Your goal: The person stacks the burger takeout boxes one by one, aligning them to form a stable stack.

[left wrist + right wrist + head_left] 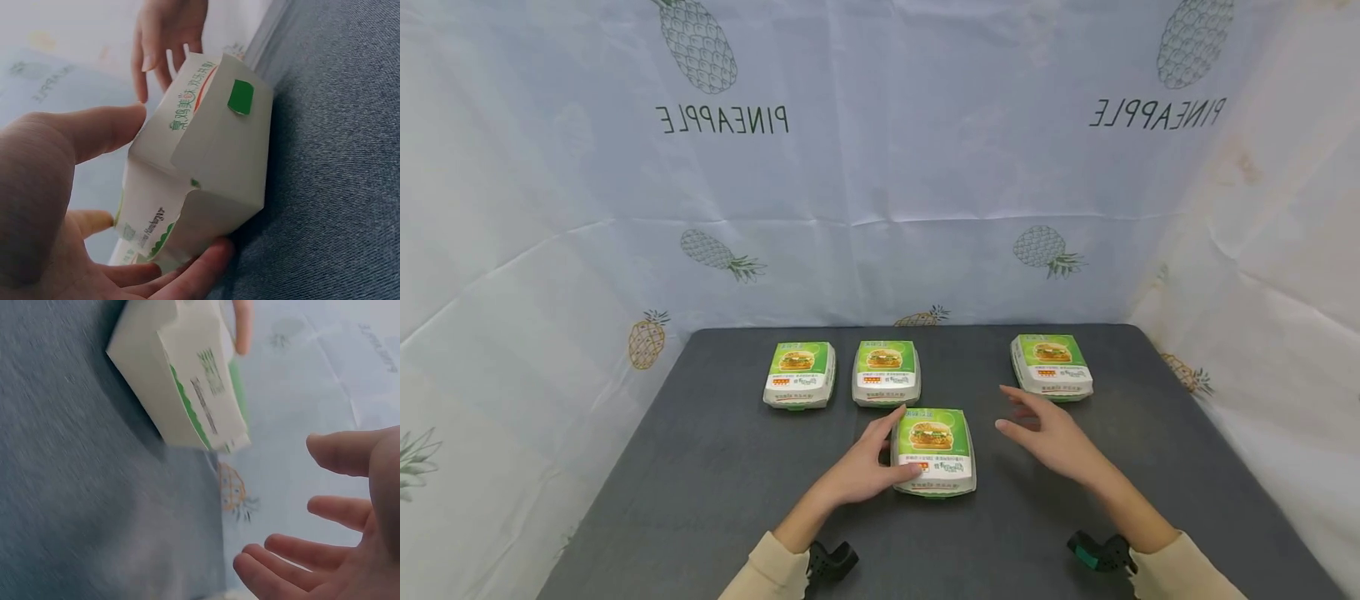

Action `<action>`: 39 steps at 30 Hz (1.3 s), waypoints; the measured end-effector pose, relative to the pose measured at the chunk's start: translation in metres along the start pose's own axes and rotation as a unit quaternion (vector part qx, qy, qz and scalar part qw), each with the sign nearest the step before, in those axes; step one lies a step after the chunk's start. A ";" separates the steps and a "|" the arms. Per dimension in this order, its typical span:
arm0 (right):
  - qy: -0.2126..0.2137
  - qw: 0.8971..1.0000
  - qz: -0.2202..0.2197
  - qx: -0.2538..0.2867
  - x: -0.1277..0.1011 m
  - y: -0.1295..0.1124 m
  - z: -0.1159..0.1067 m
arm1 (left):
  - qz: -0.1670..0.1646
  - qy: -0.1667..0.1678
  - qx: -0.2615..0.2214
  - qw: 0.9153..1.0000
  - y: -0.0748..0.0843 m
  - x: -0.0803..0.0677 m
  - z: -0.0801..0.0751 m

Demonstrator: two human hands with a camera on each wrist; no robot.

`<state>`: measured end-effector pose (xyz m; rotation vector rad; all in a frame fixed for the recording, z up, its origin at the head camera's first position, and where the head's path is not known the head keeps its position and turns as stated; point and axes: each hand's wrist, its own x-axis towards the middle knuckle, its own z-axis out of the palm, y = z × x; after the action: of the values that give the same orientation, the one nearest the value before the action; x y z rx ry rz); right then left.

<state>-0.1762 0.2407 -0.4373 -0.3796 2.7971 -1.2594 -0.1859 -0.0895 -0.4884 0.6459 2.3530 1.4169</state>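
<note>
Square cardboard burger box (933, 452), near table (700, 467) centre, held at its left side by left hand (867, 467); right hand (1051, 437) spread, empty, beside it. Three matching boxes (886, 372) behind.

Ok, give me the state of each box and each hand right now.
Near box: closed, flat on the table, left hand touching its left side.
Far left box: closed, untouched.
Far middle box: closed, untouched.
Far right box: closed, untouched.
Left hand: thumb and fingers against the near box.
Right hand: fingers spread, right of the near box, holding nothing.
</note>
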 end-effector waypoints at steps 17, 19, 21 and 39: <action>0.114 0.989 -0.015 -0.088 0.016 0.020 -0.048 | -0.003 0.000 -0.001 1.000 0.002 -0.001 0.003; 0.129 0.986 -0.015 -0.103 0.018 0.024 -0.052 | -0.004 0.001 -0.003 1.000 0.002 -0.001 0.003; 0.137 0.984 -0.012 -0.113 0.022 0.028 -0.056 | -0.004 0.001 -0.004 1.000 0.002 -0.001 0.003; 0.125 0.985 0.035 -0.115 0.047 0.079 -0.073 | -0.009 0.002 0.005 1.000 0.003 0.001 0.002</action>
<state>-0.2488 0.3330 -0.4452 -0.1368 3.1490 -1.0368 -0.1851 -0.0860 -0.4873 0.6237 2.3648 1.3998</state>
